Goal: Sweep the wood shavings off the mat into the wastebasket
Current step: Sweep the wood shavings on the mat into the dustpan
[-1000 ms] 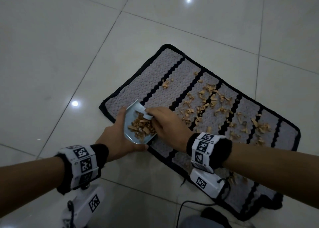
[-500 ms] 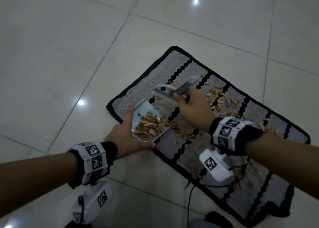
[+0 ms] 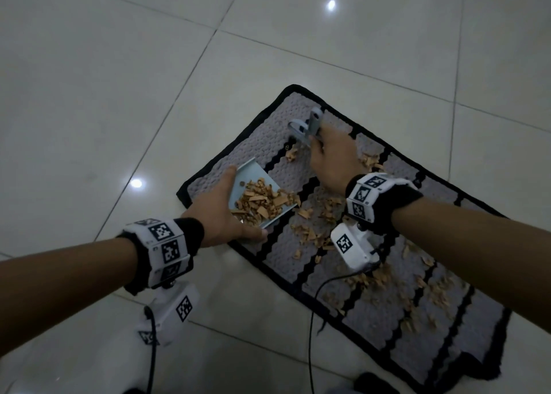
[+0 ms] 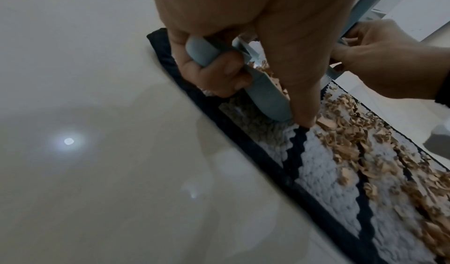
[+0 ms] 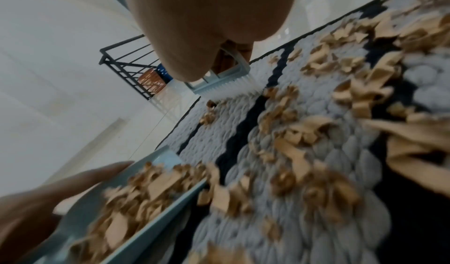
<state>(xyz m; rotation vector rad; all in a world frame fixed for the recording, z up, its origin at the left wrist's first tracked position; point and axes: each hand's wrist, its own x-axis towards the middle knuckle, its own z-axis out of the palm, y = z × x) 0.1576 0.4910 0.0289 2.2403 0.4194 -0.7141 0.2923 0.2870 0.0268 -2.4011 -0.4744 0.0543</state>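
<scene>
Head view: square-coded wrist bands [image 3: 162, 246]

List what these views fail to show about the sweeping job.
- Wastebasket: in no view.
- Brush bristles: head view, hidden behind the right hand; only the right wrist view shows them.
- Dustpan handle: head view, covered by the left hand.
- Shavings in the pan: right wrist view, motion-blurred.
- Mat near corner: head view, dim and blurred.
</scene>
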